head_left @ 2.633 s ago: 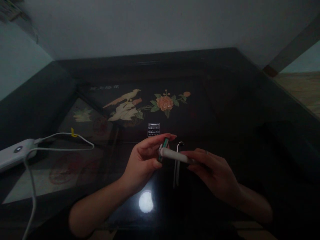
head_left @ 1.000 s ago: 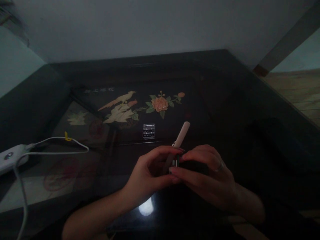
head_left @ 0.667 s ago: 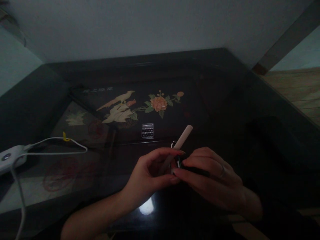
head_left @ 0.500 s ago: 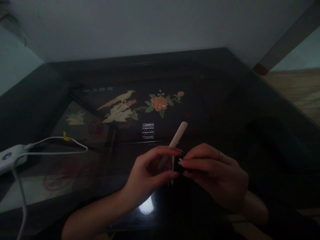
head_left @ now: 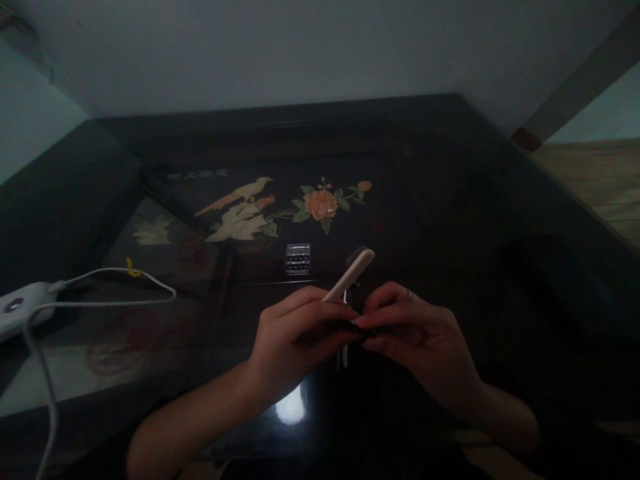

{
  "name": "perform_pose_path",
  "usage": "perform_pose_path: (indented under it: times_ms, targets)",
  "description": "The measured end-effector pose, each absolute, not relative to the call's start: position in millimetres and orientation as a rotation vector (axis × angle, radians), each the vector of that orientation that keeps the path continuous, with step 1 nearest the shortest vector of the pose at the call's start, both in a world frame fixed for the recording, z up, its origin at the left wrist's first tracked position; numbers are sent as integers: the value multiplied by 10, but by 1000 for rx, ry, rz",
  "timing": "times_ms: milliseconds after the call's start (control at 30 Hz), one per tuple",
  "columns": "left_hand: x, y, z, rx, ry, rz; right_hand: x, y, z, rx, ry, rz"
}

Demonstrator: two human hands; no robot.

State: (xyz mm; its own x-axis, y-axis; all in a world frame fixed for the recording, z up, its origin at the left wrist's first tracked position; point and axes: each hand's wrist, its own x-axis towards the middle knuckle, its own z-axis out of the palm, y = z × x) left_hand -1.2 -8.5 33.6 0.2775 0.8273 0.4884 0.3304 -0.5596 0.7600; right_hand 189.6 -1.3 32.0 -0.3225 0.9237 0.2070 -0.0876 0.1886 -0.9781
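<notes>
While the left hand (head_left: 295,333) pinched a pale stick (head_left: 349,274), the right hand (head_left: 413,333) pinched a small dark piece beside it, above the worktop (head_left: 450,200).

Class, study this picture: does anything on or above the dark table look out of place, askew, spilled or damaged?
Nothing stands out. The left hand holds a pale stick tilted up and to the right, fingertips meeting the right hand over a small dark item. The white cable loops loosely and the small clear box sits squarely. No spill shows.
</notes>
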Motion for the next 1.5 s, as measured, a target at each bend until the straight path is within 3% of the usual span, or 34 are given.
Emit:
perform_pose_path:
  times_ms: [133, 333, 433, 1200, 1500]
  targets:
    - [-29, -84, 344, 2105, 1001, 1257, 1888, -16, 274, -817, -1336, 1508]
    - [-59, -64, 376, 2165, 974, 1304, 1868, 1, 192, -732, -976, 2108]
    - [-65, -65, 378, 2169, 973, 1311, 1860, 2, 177, -677, -982, 2260]
    - [-92, -53, 356, 2340, 975, 1232, 1884, 29, 165, -714, -940, 2299]
    - [-124, -88, 320, 2127, 1066, 1116, 2012, 169, 229, -728, -1088, 2069]
